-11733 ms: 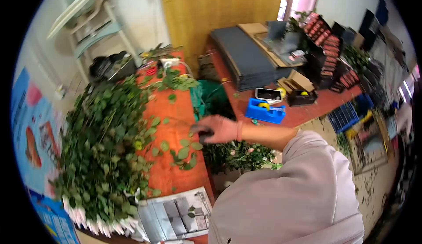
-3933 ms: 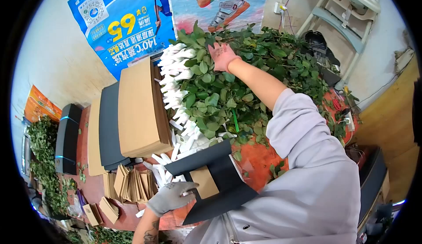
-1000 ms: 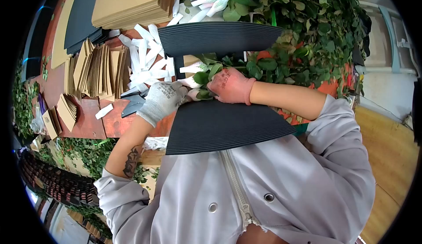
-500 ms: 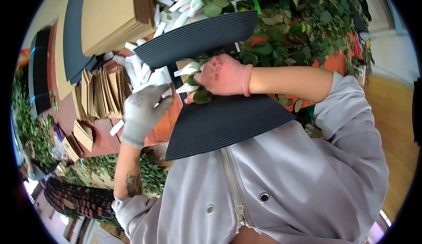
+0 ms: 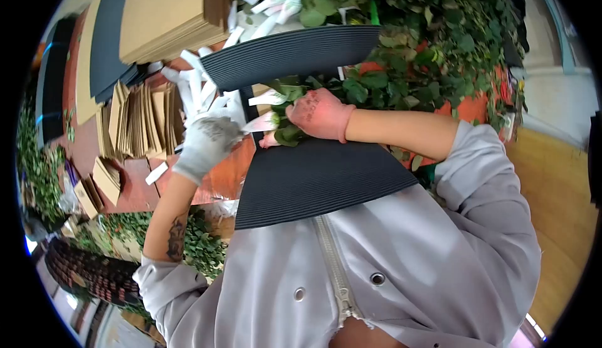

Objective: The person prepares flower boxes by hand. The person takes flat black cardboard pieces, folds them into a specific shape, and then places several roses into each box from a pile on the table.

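Rose head in tapered white mesh sleeve [image 5: 261, 122] lies at the 9 o'clock end of an open black ribbed card wrapper [image 5: 326, 179], w/ a bare pink bloom [image 5: 268, 140] at 6. Right hand [image 5: 320, 115], pink glove, 3 o'clock: fist closed on green leafy stems [image 5: 290, 133], prob. so they don't shift. Left hand [image 5: 208, 141], pale-grey glove, 9 o'clock: half curled, fingertips seemingly pinching the sleeve's narrow end. Beyond, 9 o'clock: folded brown cards [image 5: 147, 122] on red bench [image 5: 135, 182], prob. kept handy; dense green foliage heap [image 5: 439, 47], 2 o'clock.

Flowers [image 5: 263, 122] partly hidden by right fingers [image 5: 298, 113], cardboard stack [image 5: 164, 15] cropped above
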Tool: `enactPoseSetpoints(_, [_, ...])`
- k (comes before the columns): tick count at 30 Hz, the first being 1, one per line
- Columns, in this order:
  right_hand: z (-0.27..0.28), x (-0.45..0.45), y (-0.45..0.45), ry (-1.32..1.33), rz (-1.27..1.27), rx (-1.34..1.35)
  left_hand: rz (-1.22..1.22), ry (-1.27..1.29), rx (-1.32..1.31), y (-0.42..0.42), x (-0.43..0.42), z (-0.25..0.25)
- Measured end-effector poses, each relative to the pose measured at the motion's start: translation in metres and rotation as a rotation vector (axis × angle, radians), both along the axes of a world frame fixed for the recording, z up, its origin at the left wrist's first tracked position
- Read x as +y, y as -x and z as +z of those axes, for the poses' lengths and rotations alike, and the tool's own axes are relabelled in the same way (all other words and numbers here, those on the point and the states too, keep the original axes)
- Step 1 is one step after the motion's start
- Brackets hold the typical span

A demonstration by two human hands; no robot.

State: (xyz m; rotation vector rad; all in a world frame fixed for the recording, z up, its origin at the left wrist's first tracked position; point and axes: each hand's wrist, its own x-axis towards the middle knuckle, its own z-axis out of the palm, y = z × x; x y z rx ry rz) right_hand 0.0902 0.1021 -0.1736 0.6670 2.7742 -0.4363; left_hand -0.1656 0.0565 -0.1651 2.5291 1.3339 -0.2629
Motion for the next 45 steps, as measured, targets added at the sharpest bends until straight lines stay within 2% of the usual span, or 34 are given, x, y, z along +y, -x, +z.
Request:
enactPoseSetpoints(1, [-0.002, -0.002, -0.003, 0.002, -0.02, 0.002, 0.042, 0.039, 0.02, 0.009, -0.002, 0.0])
enactPoseSetpoints(3, [-0.005, -0.001, -0.002, -0.034, 0.057, -0.027, 0.329, 0.067, 0.04, 0.019, -0.003, 0.02])
enactPoseSetpoints(4, [-0.004, 0.0, -0.003, -0.006, 0.047, -0.006, 0.396, -0.052, 0.054, 0.016, -0.005, 0.034])
enactPoseSetpoints(5, [0.0, 0.0, -0.004, -0.007, 0.051, -0.004, 0.4, -0.052, 0.056, 0.006, -0.004, 0.039])
enactPoseSetpoints(7, [0.017, 0.005, -0.003, 0.13, -0.024, -0.042, 0.236, -0.052, -0.304, -0.018, -0.002, 0.042])
enactPoseSetpoints(8, [0.025, 0.004, -0.001, 0.126, 0.002, -0.05, 0.216, -0.004, -0.298, -0.032, -0.003, 0.034])
enactPoseSetpoints(9, [0.033, 0.005, 0.001, 0.055, -0.115, -0.029, 0.2, 0.04, -0.292, -0.045, -0.002, 0.025])
enactPoseSetpoints(10, [0.037, 0.007, 0.003, -0.015, -0.233, -0.004, 0.193, 0.107, -0.134, -0.052, -0.002, 0.026])
enactPoseSetpoints(11, [0.037, 0.011, 0.003, -0.02, -0.204, -0.008, 0.222, 0.102, -0.14, -0.05, -0.003, 0.021])
enactPoseSetpoints(13, [0.027, 0.015, 0.0, -0.042, -0.308, -0.063, 0.244, 0.192, -0.153, -0.048, -0.006, 0.008])
enactPoseSetpoints(16, [0.002, 0.018, -0.003, -0.084, -0.266, -0.07, 0.267, 0.225, -0.209, -0.047, -0.007, 0.014])
enactPoseSetpoints(18, [0.001, 0.02, 0.002, -0.058, -0.268, -0.081, 0.264, 0.233, -0.234, -0.046, -0.009, 0.014])
enactPoseSetpoints(20, [0.003, 0.019, 0.005, -0.144, -0.255, -0.021, 0.272, 0.289, -0.234, -0.047, -0.007, 0.012])
enactPoseSetpoints(25, [-0.005, 0.013, 0.007, -0.073, -0.344, 0.11, 0.258, 0.225, -0.256, -0.05, -0.009, 0.01])
enactPoseSetpoints(27, [-0.006, 0.013, 0.011, 0.134, -0.377, -0.05, 0.242, 0.213, -0.239, -0.05, -0.008, 0.01])
enactPoseSetpoints(29, [-0.009, 0.01, 0.004, 0.057, -0.363, 0.057, 0.306, 0.043, -0.45, -0.043, -0.003, 0.004])
enactPoseSetpoints(30, [-0.011, 0.007, 0.001, -0.016, -0.327, 0.158, 0.406, 0.051, -0.393, -0.042, 0.001, 0.008])
enactPoseSetpoints(31, [-0.012, 0.004, -0.002, -0.089, -0.289, 0.255, 0.391, 0.054, -0.393, -0.041, 0.004, 0.006])
enactPoseSetpoints(34, [-0.014, 0.004, -0.001, -0.052, -0.311, 0.223, 0.267, -0.019, -0.107, -0.036, 0.011, -0.023])
enactPoseSetpoints(37, [-0.013, 0.008, 0.0, 0.006, -0.327, 0.186, 0.14, 0.048, -0.065, -0.025, 0.021, -0.022])
enactPoseSetpoints(38, [-0.013, 0.009, 0.0, 0.022, -0.323, 0.175, 0.069, -0.065, -0.101, -0.021, 0.02, -0.019])
enactPoseSetpoints(41, [-0.017, 0.009, -0.002, 0.041, -0.343, 0.163, 0.014, -0.188, -0.215, -0.011, 0.019, -0.014])
enactPoseSetpoints(42, [-0.019, 0.008, -0.002, 0.055, -0.351, 0.162, 0.042, -0.234, -0.34, -0.004, 0.017, -0.015])
enactPoseSetpoints(44, [-0.024, 0.009, -0.002, 0.065, -0.372, 0.169, 0.304, -0.115, -0.103, 0.031, 0.011, -0.021])
enactPoseSetpoints(45, [-0.024, 0.008, -0.002, 0.075, -0.346, 0.162, 0.372, -0.019, 0.057, 0.04, 0.009, 0.0])
